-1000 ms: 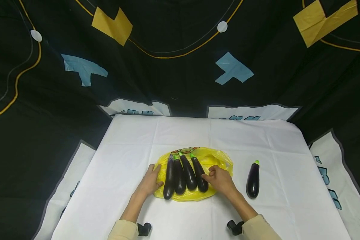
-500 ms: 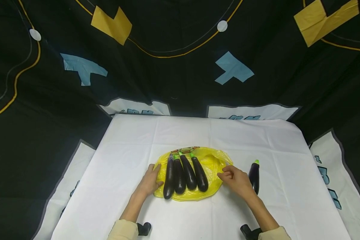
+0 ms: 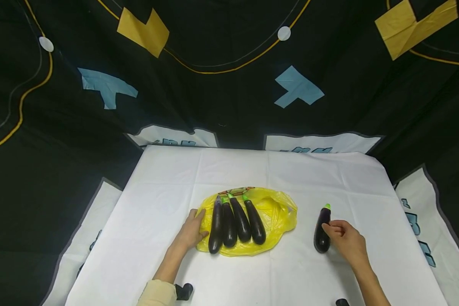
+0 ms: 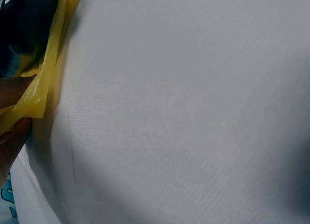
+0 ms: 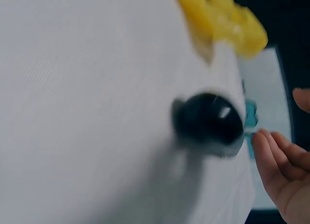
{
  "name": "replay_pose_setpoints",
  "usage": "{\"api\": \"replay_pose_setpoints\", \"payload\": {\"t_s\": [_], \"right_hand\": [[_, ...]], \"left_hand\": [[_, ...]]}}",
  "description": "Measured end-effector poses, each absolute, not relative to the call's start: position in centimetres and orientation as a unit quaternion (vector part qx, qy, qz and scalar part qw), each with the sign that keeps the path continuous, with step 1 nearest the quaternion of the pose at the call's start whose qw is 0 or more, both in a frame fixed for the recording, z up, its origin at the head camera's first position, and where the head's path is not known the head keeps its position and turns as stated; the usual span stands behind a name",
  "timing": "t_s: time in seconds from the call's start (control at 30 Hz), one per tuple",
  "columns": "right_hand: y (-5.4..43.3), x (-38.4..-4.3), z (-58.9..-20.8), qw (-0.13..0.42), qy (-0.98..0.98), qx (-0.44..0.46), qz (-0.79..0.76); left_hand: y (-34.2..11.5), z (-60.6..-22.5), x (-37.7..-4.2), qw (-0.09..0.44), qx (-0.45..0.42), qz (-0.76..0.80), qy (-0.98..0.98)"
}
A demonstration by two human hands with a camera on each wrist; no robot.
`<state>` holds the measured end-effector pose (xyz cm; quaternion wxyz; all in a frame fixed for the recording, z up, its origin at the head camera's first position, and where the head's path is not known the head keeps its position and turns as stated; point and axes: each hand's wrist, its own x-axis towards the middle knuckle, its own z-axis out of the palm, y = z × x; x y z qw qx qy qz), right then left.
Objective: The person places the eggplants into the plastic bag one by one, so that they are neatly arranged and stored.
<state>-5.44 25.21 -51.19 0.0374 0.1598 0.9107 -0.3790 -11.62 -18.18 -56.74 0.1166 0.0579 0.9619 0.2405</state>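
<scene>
Several dark eggplants (image 3: pixel 235 223) with green stem ends lie side by side on a yellow plastic bag (image 3: pixel 281 219). My left hand (image 3: pixel 191 229) pinches the bag's left edge; in the left wrist view a fold of the plastic (image 4: pixel 41 96) passes between thumb and finger. Off to the right, a single eggplant (image 3: pixel 321 238) rests on the white cloth. At that eggplant's right side is my right hand (image 3: pixel 349 242), its fingertips overlapping it in the head view. Thumb and fingers stand apart in the right wrist view, close to the eggplant's rounded end (image 5: pixel 210 118).
A white cloth (image 3: pixel 229 168) covers the table. Black curtains (image 3: pixel 229 106) with blue and yellow patches hang behind it. Black wrist-camera mounts (image 3: pixel 184 292) show at the wrists.
My right hand has left the eggplants on the bag and travelled right to the single eggplant. The left hand stays at the bag's edge, and the eggplants have not moved.
</scene>
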Motion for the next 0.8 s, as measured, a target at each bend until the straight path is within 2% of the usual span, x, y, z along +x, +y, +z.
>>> {"api": "replay_pose_setpoints", "payload": {"t_s": [0.17,0.37,0.8], "right_hand": [[26.9,-4.7,-52.6,0.038,0.906,0.204,-0.369],[27.0,-4.8,-54.3,0.092,0.906,0.198,-0.363],[26.1,-5.0,-55.1,0.098,0.910,0.174,-0.363]], "left_hand": [[-18.3,-56.9,-11.5,0.109,0.062,0.242,0.962],[-18.3,-56.9,-11.6,0.113,0.057,0.243,0.962],[-18.2,-56.8,-11.6,0.115,0.060,0.244,0.961]]}}
